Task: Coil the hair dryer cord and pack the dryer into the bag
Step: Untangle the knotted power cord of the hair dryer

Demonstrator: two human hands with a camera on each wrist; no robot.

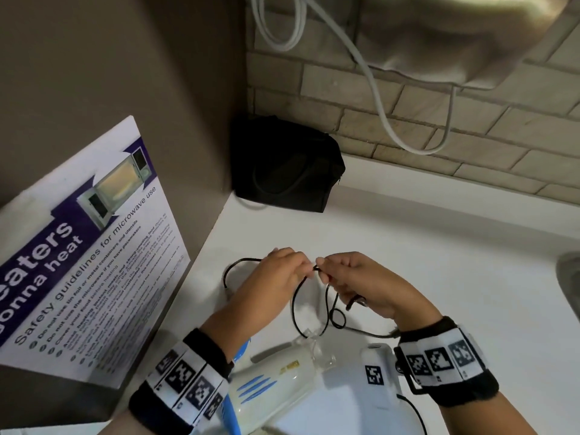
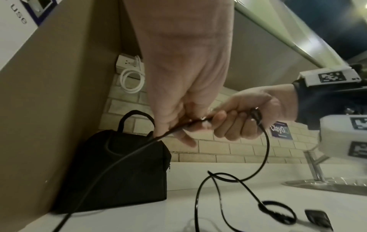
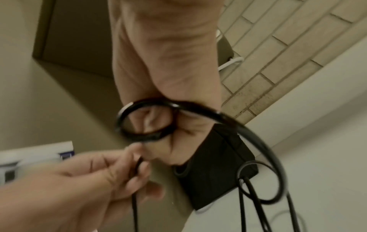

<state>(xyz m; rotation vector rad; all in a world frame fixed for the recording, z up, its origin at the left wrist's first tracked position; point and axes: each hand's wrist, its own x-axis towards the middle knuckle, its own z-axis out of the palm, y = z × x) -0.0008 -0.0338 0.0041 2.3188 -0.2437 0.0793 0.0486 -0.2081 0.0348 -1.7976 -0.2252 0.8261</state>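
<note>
A white hair dryer (image 1: 276, 378) with blue stripes lies on the white counter (image 1: 439, 262) near the front edge. Its thin black cord (image 1: 295, 306) loops loosely over the counter in front of it. My left hand (image 1: 282, 271) and right hand (image 1: 354, 277) meet above the counter, and both pinch the cord between them. The right hand (image 2: 244, 116) also grips a small loop of cord (image 3: 145, 120). In the left wrist view the cord (image 2: 264, 150) hangs down in loops to the counter. A black bag (image 1: 288, 167) with handles stands closed in the back corner, beyond the hands.
A microwave safety poster (image 1: 88, 255) leans on the brown panel at left. White cable (image 1: 376, 89) hangs on the brick wall (image 1: 470, 120) under a pale cloth (image 1: 455, 36). A metal sink edge (image 1: 569, 277) lies at right, with a tap (image 2: 315, 166). A wall socket (image 2: 127, 64) sits above the bag.
</note>
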